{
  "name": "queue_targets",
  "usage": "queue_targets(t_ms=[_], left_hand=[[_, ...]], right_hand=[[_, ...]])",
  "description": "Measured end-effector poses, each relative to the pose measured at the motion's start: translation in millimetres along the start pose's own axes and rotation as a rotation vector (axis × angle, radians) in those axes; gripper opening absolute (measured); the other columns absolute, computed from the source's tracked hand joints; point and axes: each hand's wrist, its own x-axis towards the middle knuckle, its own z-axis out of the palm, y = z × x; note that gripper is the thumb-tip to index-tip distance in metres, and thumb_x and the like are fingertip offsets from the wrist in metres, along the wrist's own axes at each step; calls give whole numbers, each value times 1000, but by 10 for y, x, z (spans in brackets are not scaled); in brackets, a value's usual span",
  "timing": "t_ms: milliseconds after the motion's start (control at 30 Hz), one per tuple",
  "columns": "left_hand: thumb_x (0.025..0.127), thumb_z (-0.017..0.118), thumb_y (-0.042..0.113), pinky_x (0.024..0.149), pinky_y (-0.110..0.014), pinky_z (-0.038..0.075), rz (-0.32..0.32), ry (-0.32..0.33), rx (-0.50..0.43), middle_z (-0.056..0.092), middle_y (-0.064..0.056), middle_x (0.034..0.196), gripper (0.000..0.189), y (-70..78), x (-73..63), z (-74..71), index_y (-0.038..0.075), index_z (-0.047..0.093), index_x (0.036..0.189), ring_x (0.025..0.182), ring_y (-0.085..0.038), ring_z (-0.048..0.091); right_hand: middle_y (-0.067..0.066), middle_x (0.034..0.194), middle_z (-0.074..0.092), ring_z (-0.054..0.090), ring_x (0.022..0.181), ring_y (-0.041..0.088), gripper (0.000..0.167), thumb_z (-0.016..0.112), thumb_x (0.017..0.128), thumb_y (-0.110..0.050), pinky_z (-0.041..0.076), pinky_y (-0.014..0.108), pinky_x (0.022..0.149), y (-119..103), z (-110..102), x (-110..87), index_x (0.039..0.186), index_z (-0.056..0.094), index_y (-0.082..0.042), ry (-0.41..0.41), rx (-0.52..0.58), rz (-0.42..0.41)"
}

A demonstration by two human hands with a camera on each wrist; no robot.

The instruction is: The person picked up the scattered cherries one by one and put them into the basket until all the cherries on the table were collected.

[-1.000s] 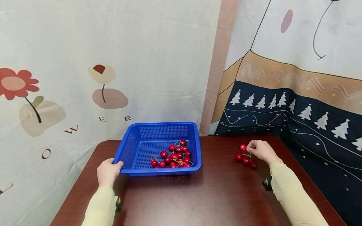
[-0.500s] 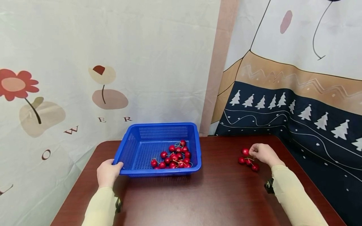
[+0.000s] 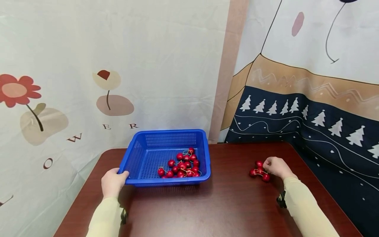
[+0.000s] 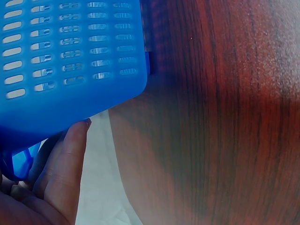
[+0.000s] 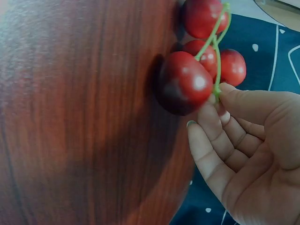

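Note:
With thumb and fingers, my left hand [image 3: 113, 182] grips the left rim of a blue perforated plastic basket [image 3: 137, 181]. From below, the left wrist view shows the fingers under the basket's slotted wall [image 4: 70, 101]. Red cherries [image 3: 183, 166] with green stems lie in the basket's right part. Over the table's right side, my right hand [image 3: 278, 167] pinches the stem of a small bunch of cherries [image 3: 258, 171]. In the right wrist view the thumb and forefinger close on the green stem [image 5: 216, 89], and the fruits hang close to the wood.
Both hands work over a dark red-brown wooden table [image 3: 189, 210] with rounded far corners. Behind it hangs a pale printed cloth [image 3: 165, 65]. A navy cloth with white trees [image 3: 314, 135] drapes along the right edge.
My right hand has come slightly nearer and lower with the cherry bunch, whose fruits now sit closer together. My left hand keeps its grip on the basket, which stays in place.

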Motion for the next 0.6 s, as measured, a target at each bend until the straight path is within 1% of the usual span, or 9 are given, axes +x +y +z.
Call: queue_targets(t_ms=[167, 300, 433, 533, 600], left_hand=[[90, 61, 18, 84, -60, 47, 15, 13, 6, 63, -35, 105, 39, 5, -7, -4, -15, 63, 111, 91, -47, 59], [90, 60, 18, 85, -61, 47, 12, 9, 6, 63, -36, 106, 39, 18, -11, -9, -15, 62, 112, 92, -48, 59], [90, 60, 18, 85, -61, 46, 15, 12, 14, 63, -36, 107, 40, 17, -6, -14, -15, 62, 113, 93, -48, 59], [90, 60, 18, 85, -60, 46, 19, 12, 19, 63, -36, 106, 40, 11, 1, -16, -15, 62, 112, 93, -48, 58], [90, 60, 18, 84, -60, 46, 17, 10, 15, 63, -36, 105, 40, 10, 5, -16, -15, 62, 112, 92, -47, 59]], right_hand=[[3, 70, 56, 51, 67, 20, 12, 63, 92, -6, 44, 33, 61, 35, 47, -6, 80, 64, -3, 14, 6, 17], [5, 75, 60, 53, 69, 21, 10, 64, 92, -8, 48, 36, 65, 42, 43, -12, 85, 66, -1, 15, 1, 20], [9, 83, 66, 57, 74, 23, 13, 67, 91, -10, 53, 43, 72, 38, 9, -11, 94, 68, 2, 55, -26, -30], [12, 88, 68, 59, 77, 25, 17, 68, 91, -11, 54, 47, 75, 1, -24, -27, 99, 68, 4, 95, -45, -78], [12, 89, 68, 60, 78, 26, 19, 68, 90, -11, 54, 48, 76, -45, -39, -49, 102, 68, 4, 118, -50, -102]])
